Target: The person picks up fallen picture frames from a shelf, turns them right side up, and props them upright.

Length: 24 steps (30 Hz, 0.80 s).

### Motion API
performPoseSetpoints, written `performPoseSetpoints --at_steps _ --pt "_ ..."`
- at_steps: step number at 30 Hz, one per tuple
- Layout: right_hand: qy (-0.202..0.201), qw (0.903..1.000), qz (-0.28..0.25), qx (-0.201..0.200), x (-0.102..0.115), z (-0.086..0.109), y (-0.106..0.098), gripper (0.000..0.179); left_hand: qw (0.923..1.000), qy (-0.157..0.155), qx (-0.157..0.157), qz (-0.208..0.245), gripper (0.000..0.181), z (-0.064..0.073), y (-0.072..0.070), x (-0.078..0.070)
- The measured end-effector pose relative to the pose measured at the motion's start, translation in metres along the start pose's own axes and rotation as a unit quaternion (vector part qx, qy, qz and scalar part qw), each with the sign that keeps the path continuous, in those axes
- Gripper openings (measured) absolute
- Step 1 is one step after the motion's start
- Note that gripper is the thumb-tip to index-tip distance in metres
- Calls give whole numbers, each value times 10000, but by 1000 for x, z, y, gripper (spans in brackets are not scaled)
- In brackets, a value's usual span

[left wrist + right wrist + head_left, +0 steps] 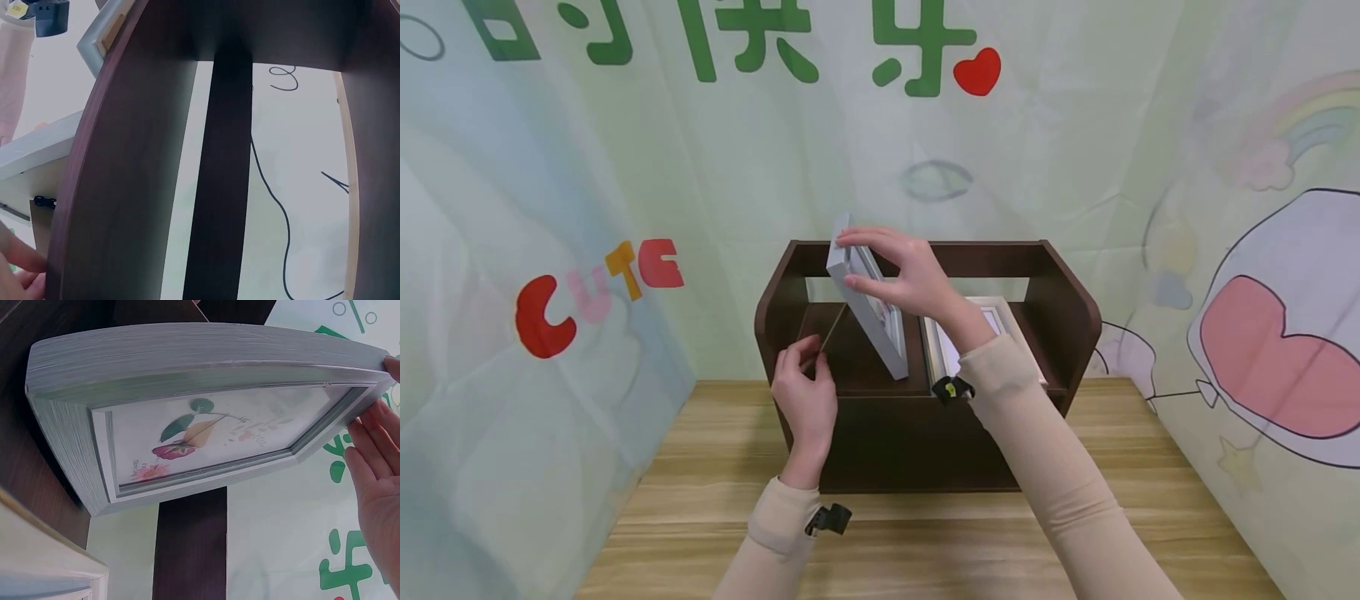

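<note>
A grey picture frame [880,312] with a pressed-flower picture [181,440] stands tilted on the dark brown shelf unit [917,442]. My right hand [902,271] grips its upper end, thumb on one side and fingers on the other, as the right wrist view also shows. Behind the frame, the left hand [805,396] pinches a thin strip [833,327] that slants up to the frame's back. In the left wrist view only some left fingertips [25,272] show, beside the unit's side panel [119,162].
A cream picture frame [1015,333] leans in the unit's right part, partly behind my right forearm. The unit stands on a wood-grain table [917,550], its raised sides and back rail [970,257] around the shelf. A printed cloth [1037,167] hangs behind and at both sides.
</note>
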State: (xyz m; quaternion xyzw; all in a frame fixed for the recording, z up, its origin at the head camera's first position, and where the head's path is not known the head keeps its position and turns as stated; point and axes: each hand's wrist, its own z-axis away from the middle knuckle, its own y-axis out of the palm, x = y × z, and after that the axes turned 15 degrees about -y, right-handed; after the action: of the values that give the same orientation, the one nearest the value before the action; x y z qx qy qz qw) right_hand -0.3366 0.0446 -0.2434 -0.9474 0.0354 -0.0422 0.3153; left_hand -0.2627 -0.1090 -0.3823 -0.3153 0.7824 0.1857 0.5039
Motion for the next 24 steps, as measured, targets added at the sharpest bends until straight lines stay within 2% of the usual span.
performPoseSetpoints --at_steps 8,12,18,20,24 --pt "-33 9999 -105 -30 1 -1 0 41 9999 -94 54 -14 17 0 0 0" --pt "44 9998 -174 -110 0 2 -1 43 9999 54 -13 96 24 3 3 -1" --pt "678 9971 -329 -68 0 9 -5 45 9985 462 -150 241 33 9 4 -13" --pt "923 9952 -315 -24 -1 11 -6 45 9979 562 -104 299 35 11 5 -18" --pt "1352 9903 -315 28 -5 14 -6 46 9972 567 107 475 36 13 6 -31"
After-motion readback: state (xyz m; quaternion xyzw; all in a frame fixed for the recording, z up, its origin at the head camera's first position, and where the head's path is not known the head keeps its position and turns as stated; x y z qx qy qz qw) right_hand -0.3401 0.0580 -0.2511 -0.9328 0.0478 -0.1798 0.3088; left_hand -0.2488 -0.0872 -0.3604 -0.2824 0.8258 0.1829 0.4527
